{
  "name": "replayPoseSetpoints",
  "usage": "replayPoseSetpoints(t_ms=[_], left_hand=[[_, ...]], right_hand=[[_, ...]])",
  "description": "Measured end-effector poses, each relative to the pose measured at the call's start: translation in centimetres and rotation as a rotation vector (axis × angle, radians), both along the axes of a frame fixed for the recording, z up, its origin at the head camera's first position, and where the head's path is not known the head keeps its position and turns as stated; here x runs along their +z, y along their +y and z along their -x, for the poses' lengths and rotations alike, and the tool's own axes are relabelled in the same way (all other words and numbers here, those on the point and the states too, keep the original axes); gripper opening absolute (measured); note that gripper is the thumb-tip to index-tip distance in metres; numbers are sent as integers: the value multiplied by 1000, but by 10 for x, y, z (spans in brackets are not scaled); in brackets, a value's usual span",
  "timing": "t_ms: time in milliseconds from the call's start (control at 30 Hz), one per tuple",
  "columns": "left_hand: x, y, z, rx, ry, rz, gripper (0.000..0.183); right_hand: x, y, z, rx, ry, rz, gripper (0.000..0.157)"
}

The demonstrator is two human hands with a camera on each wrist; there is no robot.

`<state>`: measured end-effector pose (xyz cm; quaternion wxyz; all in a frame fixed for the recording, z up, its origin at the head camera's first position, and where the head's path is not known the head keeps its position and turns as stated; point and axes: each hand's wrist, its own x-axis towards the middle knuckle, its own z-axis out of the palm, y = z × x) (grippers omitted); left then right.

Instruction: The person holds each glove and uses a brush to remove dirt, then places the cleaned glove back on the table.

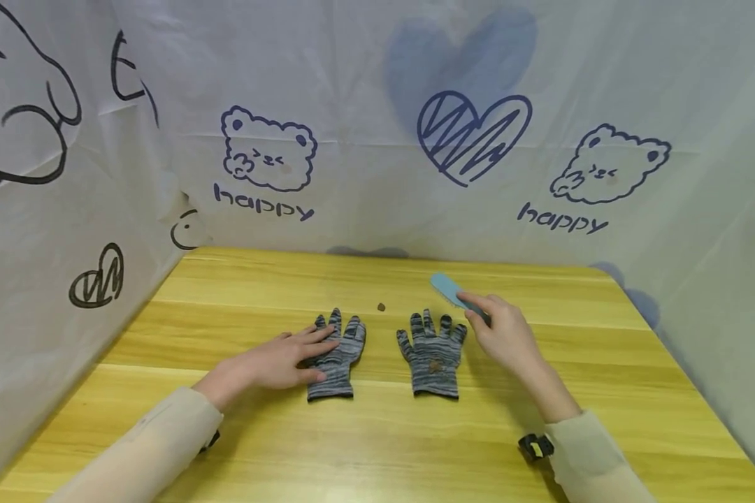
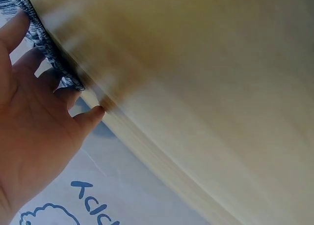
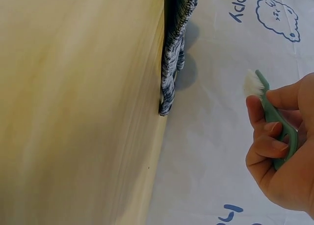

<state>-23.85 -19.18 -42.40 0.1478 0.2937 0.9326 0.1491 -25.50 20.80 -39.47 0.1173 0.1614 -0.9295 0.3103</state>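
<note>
Two grey-and-black striped knit gloves lie flat on the wooden table, fingers pointing away from me. On the left glove (image 1: 342,363) my left hand (image 1: 289,360) rests with its fingers spread. The right glove (image 1: 437,358) has a brown stain (image 1: 436,365) near its cuff. My right hand (image 1: 505,332) grips the handle of a scrub brush, whose blue-green back (image 1: 447,286) points up and left beyond that glove. In the right wrist view, white bristles (image 3: 252,84) show at the brush's end, and the fingers curl round its green handle (image 3: 274,114).
A small brown lump (image 1: 381,307) sits on the table (image 1: 384,454) between and beyond the gloves. White cloth (image 1: 365,161) with drawn bears and hearts hangs along the back and sides. A black strap (image 1: 535,447) circles the right wrist by the sleeve.
</note>
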Motion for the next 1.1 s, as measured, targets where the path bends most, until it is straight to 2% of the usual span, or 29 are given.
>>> replayPoseSetpoints(t_ms=[133,267,433,567,733,900,1000,1100], left_hand=[[0,1,0,14,21,-18,68],[2,3,0,40,40,-79,66],[11,11,0,116,87,-251,63],[14,29,-2,205,110,-413,58],[10,57,-7,339,41,-628,53],[8,82,-8,458,-120,-807,48],[8,96,-6,470,-192,-838,47],[9,110,-2,436,-206,-792,47]], right_hand=[[0,4,-4,10,30,14,39],[-3,9,-8,10,68,39,38],[-4,12,-7,-7,186,108,36],[-2,17,-5,-30,322,178,35],[-3,25,-6,-58,392,218,35],[-5,33,-5,-74,348,210,35],[-5,36,-3,-83,296,195,34],[-5,39,-1,-93,253,175,34]])
